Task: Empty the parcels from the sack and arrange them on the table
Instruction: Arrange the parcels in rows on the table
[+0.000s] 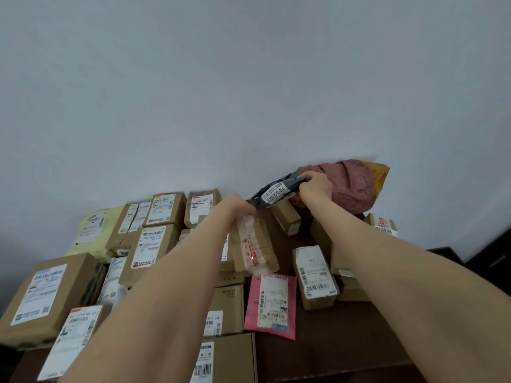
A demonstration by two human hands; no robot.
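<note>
A dark grey soft parcel (276, 192) with a white label is held up near the wall over the back of the dark brown table (345, 335). My right hand (315, 187) grips its right end. My left hand (236, 207) pinches its lower left end, just above a taped brown box (254, 248). Behind my right hand a reddish-brown bag parcel (351, 186) leans on the wall, with a yellow bag (380, 172) behind it. The sack is out of view.
Several cardboard boxes (163, 210) fill the table's left and back, with a large box (47, 294) at the front left and a pale yellow mailer (91, 228). A pink mailer (272, 305) and a labelled box (315, 275) lie centre right. Dark furniture (492, 258) stands at the right.
</note>
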